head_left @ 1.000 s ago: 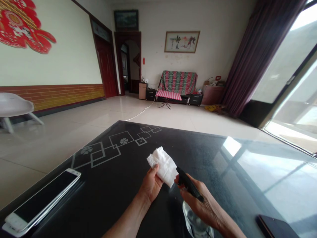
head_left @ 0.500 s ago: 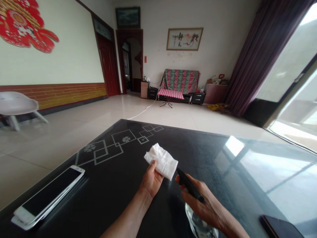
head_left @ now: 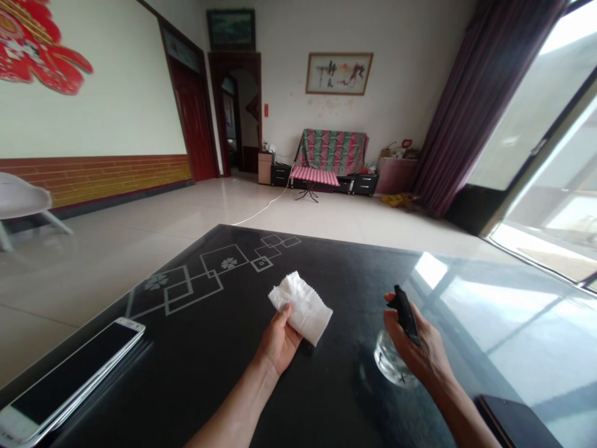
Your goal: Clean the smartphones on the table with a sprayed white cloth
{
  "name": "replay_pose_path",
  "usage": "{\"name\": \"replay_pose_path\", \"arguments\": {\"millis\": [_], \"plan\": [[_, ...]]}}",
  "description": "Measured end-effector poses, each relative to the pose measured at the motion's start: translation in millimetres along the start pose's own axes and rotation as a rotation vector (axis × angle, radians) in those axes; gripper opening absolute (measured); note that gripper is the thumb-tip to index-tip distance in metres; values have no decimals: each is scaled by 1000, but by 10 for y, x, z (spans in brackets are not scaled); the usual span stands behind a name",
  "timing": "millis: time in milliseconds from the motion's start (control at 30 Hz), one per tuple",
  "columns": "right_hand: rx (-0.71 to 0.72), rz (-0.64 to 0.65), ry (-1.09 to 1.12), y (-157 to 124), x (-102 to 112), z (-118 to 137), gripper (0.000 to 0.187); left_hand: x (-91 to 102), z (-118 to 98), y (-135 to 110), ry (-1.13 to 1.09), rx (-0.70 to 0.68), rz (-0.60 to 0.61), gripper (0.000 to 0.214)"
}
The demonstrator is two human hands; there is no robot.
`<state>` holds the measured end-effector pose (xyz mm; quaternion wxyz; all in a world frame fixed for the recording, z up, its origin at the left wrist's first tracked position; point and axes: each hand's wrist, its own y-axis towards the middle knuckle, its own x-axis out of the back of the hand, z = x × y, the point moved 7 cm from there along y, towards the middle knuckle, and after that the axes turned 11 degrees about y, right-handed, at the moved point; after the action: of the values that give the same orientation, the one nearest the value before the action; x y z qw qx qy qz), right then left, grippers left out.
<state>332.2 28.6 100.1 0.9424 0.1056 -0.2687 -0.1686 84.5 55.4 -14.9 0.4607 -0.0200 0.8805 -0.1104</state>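
Observation:
A folded white tissue (head_left: 305,309) is pinched in my left hand (head_left: 280,341), its thumb on top and the other fingers beneath, over the middle of the black table (head_left: 214,354). To the right, my right hand (head_left: 422,345) is wrapped round the black trigger head of a spray bottle (head_left: 392,364). The bottle's clear body shows below the hand, with dark marks on it. Whether its base rests on the table or hangs just above, I cannot tell. Tissue and bottle are well apart.
Stacked at the table's left edge are white phones (head_left: 74,379). A dark phone (head_left: 517,420) lies at the lower right, close to my right forearm. Beyond the table stand a pale chair (head_left: 23,199) and a small pink-striped table (head_left: 314,177).
My right hand has carried the spray bottle away from the tissue, to the right and farther forward. The left hand still holds the tissue in about the same place. The view has turned slightly right.

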Motion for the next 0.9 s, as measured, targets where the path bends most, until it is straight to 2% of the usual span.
{"name": "replay_pose_path", "arguments": {"millis": [100,300,433,567,633,700,733,800,833,900], "plan": [[15,-186,-48,107,165,-178,52,-1,9,-6,6,3,4,25],[-14,-283,-33,160,221,-435,54,23,60,15,49,26,51,31],[-45,-210,-14,173,200,-453,62,27,120,19,135,64,97,35],[-8,-87,-89,160,200,-440,85,-2,145,-4,181,67,115,28],[-23,-45,-165,107,267,-509,100,-27,146,-17,204,61,123,23],[-64,-56,-250,1,393,-614,109,-54,150,-25,232,55,132,20],[-87,-79,-295,-73,461,-660,108,-68,157,-29,248,53,137,19],[-65,-134,-351,-247,526,-662,87,-100,187,-41,287,55,149,19],[-38,-123,-352,-337,482,-630,73,-119,211,-53,310,58,155,20],[44,-29,-258,-497,236,-499,53,-162,271,-94,367,68,166,20]]}}
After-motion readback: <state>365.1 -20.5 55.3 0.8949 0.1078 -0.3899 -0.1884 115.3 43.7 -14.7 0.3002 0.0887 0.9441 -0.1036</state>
